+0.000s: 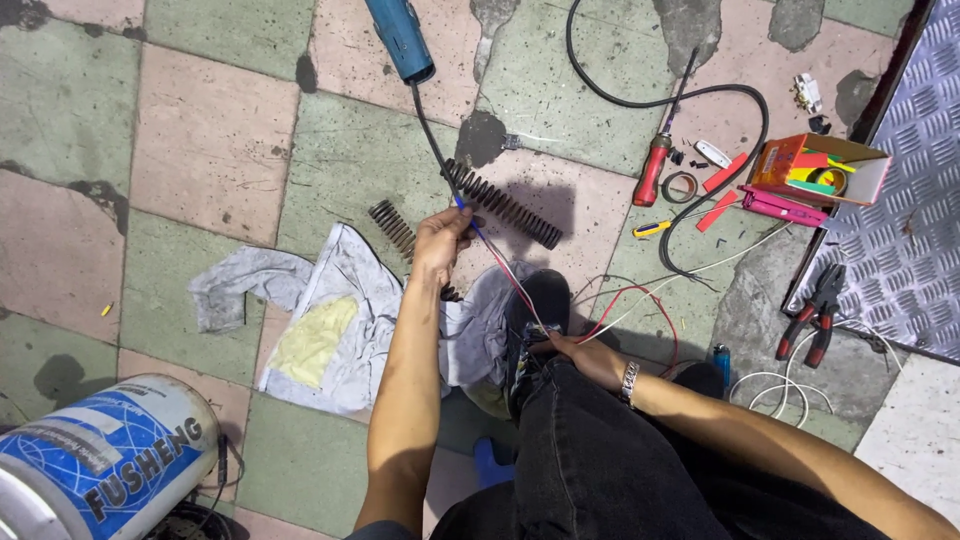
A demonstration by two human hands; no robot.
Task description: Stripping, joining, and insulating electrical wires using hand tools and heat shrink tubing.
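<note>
**Keeping the wires taut between two hands**

The left hand (438, 240) is raised over the floor (210, 150), thumb and fingers pinched on the end of a black cable (430, 130) where thin coloured wires (500, 265) leave its sheath. The right hand (590, 358) lies low by the knee, fingers closed around the other end of those wires, just beside the black shoe (535, 310). The red, blue and white strands run straight between the two grips, so the pull looks even.

To do this well, I judge the left pinch should sit right at the sheath's end, so the strands separate cleanly without kinking. The right hand does best holding steady against the leg, giving a fixed anchor. Pulling along the line of the cable, not across it, should spare the thin cores.

The cable runs up to a blue power tool (400, 38) at the floor's top edge. Two dark coil springs (500, 203) lie under the left hand, and a grey rag (330, 320) is spread beside the left forearm. Loose red and white leads (640, 300) curl right of the shoe; they could snag. A red-handled screwdriver (652, 168), pliers (815, 315) and an orange box (815, 168) sit towards the right edge, within reach. A blue-and-white tank (100, 460) fills the bottom-left corner.
</note>
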